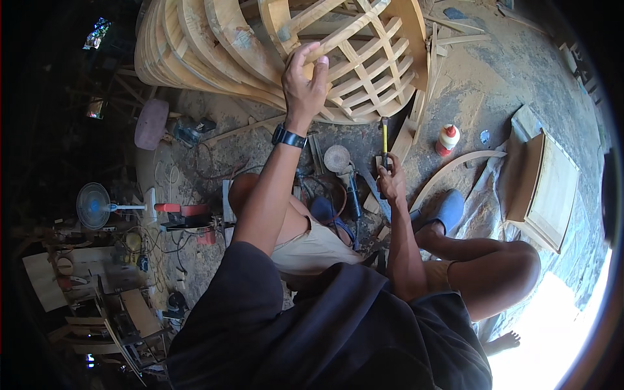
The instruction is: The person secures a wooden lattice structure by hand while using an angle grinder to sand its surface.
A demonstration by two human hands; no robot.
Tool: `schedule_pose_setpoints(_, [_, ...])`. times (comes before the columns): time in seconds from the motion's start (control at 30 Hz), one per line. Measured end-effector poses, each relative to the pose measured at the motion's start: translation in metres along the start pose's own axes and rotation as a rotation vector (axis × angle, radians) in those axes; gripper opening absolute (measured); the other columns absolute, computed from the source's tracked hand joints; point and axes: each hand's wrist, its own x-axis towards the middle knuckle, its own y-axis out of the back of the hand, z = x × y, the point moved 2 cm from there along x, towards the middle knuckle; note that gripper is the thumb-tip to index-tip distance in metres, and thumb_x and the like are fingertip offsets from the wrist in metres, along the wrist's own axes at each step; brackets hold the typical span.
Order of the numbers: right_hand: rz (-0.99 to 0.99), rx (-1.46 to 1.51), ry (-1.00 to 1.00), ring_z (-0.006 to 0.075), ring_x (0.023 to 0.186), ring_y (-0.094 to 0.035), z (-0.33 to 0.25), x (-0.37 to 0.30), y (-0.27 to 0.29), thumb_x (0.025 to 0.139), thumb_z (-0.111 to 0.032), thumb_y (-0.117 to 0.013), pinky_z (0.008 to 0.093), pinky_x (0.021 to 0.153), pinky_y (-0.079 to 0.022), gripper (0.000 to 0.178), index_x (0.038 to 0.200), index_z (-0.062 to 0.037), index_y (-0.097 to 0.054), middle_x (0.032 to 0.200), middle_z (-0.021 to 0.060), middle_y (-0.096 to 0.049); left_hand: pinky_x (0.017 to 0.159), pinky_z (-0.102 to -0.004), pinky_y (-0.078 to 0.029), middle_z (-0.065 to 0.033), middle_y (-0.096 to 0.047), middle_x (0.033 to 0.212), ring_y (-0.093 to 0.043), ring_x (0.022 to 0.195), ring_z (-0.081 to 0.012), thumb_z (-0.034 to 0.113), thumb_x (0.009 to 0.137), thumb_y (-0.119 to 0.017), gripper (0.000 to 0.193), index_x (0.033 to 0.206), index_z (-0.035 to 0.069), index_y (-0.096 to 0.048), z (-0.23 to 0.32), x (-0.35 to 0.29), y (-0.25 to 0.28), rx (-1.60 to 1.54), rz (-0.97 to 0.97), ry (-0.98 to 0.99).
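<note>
A large curved wooden frame (pixel 227 39) stands ahead of me, with a lattice of crossed wooden slats (pixel 370 68) on its right part. My left hand (pixel 305 84), with a dark watch on the wrist, grips a slat of that lattice near its left side, fingers and thumb closed round it. In my right hand (pixel 392 182) is a hammer (pixel 385 140) with a yellow and black handle. Its head points away from me, close by the lattice's lower edge. Whether the head touches the wood I cannot tell.
An angle grinder (pixel 348 175) with a round disc lies between my feet. A glue bottle (pixel 447 140) stands at right, near a curved wood strip (pixel 455 170) and a wooden box-like piece (pixel 549 188). A fan (pixel 95 205) and cables are at left. Loose boards (pixel 406 140) lie beside the frame.
</note>
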Motion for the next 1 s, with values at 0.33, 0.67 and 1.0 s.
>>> schedule_pose_setpoints(0.33, [0.056, -0.735, 0.149, 0.0309, 0.073, -0.066, 0.0, -0.011, 0.004, 0.079, -0.006, -0.06, 0.0397, 0.072, -0.052, 0.054, 0.133, -0.0053, -0.054, 0.083, 0.0185, -0.066, 0.092, -0.028, -0.052, -0.0106, -0.07, 0.114, -0.066, 0.104, -0.0146, 0.01, 0.1, -0.062, 0.024, 0.121, -0.001, -0.063, -0.056, -0.13, 0.031, -0.298, -0.043, 0.579])
schedule_pose_setpoints(0.67, [0.214, -0.31, 0.367, 0.0141, 0.056, -0.055, -0.058, -0.019, -0.002, 0.097, -0.02, -0.059, 0.0313, 0.054, -0.044, 0.027, 0.115, 0.0005, -0.061, 0.068, 0.006, -0.059, 0.091, -0.0358, -0.052, -0.0148, -0.071, 0.113, -0.068, 0.103, -0.0262, 0.012, 0.098, -0.062, 0.027, 0.121, -0.001, -0.063, 0.001, -0.003, 0.026, -0.036, -0.226, -0.01])
schedule_pose_setpoints(1.0, [-0.237, 0.079, 0.138, 0.0095, 0.045, -0.048, -0.228, -0.01, -0.05, 0.108, -0.026, -0.049, 0.0243, 0.038, -0.039, 0.03, 0.11, 0.0025, -0.056, 0.071, 0.0023, -0.053, 0.102, -0.0476, -0.047, -0.0261, -0.06, 0.13, -0.058, 0.12, -0.0427, 0.02, 0.102, -0.054, 0.043, 0.139, -0.001, -0.05, -0.018, 0.051, -0.011, 0.395, -0.406, -0.036])
